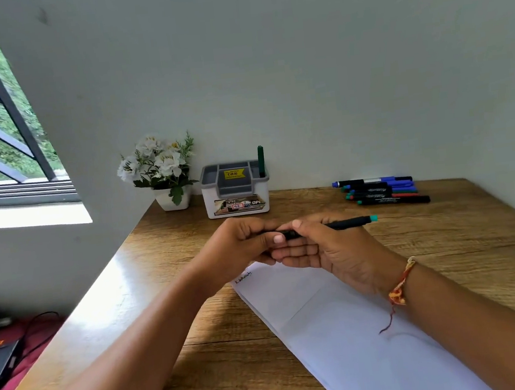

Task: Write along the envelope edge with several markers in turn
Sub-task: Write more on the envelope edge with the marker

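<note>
– Black marker [342, 224], teal-ended: where is it?
– Above the envelope [343, 328], held level. The right hand [329, 251] grips its barrel; the left hand [239, 244] curls round the hidden end.
– Handling?
– Probably light, stiff, smooth plastic; hold mid-barrel. The spare markers [383, 192] lie on the bench [462, 252], well apart.

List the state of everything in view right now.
Marker, held level by both hands; cap end hidden.
Left hand, grips marker's hidden end.
Right hand, pinches marker's barrel.
Envelope, flat on desk, writing at far corner.
Spare markers, lying capped in a row.
Green marker, upright in organizer.
</note>
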Demonstrator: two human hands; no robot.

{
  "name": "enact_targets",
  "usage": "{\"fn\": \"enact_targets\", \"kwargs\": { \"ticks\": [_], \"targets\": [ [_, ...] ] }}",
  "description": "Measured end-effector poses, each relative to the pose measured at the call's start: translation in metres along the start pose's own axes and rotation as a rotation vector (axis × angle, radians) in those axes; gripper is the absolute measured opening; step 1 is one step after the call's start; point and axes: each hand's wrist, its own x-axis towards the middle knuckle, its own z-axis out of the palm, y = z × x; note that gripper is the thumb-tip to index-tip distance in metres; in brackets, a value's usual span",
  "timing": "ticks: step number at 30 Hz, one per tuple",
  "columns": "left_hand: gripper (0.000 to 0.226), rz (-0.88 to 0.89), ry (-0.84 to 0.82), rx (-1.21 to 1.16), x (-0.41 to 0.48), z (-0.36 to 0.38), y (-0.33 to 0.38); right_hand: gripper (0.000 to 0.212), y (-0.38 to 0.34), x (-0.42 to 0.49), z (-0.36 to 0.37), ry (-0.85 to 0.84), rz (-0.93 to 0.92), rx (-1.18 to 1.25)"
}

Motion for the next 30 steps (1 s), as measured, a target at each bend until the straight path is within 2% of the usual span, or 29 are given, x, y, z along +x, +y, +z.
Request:
{"fn": "enact_targets", "kwargs": {
  "ticks": [6, 10, 16, 20, 24, 28, 30],
  "targets": [
    [0.023, -0.024, -0.021, -0.045, -0.002, -0.009, 0.002, 0.035, -0.001, 0.000, 0.003, -0.014, 0.055, 0.043],
    [0.018, -0.098, 0.120, -0.008, -0.002, -0.026, 0.001, 0.044, -0.004, 0.000, -0.006, 0.092, 0.070, 0.068],
    [0.003, -0.198, 0.189, 0.164, 0.003, -0.031, -0.014, 0.030, 0.002, 0.000, -0.004, 0.108, 0.098, -0.045],
    [0.026, -0.181, 0.125, 0.365, 0.004, -0.033, -0.018, 0.020, 0.003, -0.001, 0.001, 0.126, 0.091, -0.195],
    [0.005, -0.164, -0.004, 0.625, 0.004, -0.037, -0.017, 0.011, 0.004, 0.000, 0.005, 0.134, 0.077, -0.283],
    [0.004, -0.180, -0.079, 0.653, 0.003, -0.042, -0.014, 0.001, 0.008, 0.005, 0.018, 0.059, 0.073, -0.373],
    [0.004, -0.174, -0.112, 0.643, 0.003, -0.042, -0.014, 0.008, 0.011, 0.009, 0.024, 0.030, 0.054, -0.469]
  ]
}}
